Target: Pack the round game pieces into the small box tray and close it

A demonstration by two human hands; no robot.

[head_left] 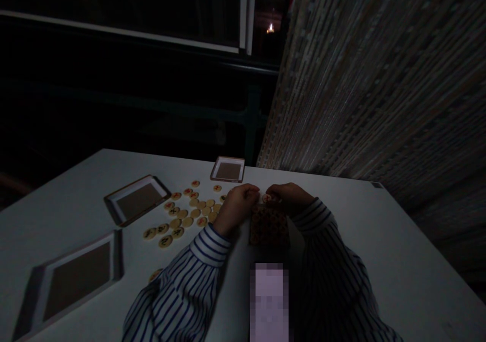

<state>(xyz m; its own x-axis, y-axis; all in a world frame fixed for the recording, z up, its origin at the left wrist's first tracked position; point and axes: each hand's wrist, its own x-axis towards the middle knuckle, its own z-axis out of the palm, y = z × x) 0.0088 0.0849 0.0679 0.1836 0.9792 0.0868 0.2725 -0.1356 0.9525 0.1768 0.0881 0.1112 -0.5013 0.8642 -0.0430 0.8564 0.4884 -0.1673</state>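
Note:
My right hand [291, 197] pinches a round Chinese chess piece [267, 198] with a red character on it. Close beside it, my left hand [236, 206] has its fingers curled together; whether anything is between them is hidden. Just below both hands sits a dark reddish-brown tray or box [269, 225], which appears to hold rows of round pieces. To the left of my left hand, many loose wooden chess pieces [188, 221] lie scattered, some plain side up, others showing red or black characters.
On the white table [341, 261] lie three shallow framed trays or lids: a small one [228, 169] at the back, a larger one [137, 200] to the left, and the largest [78, 278] front left. A string curtain [341, 78] hangs past the table's right rear edge. The room is dim.

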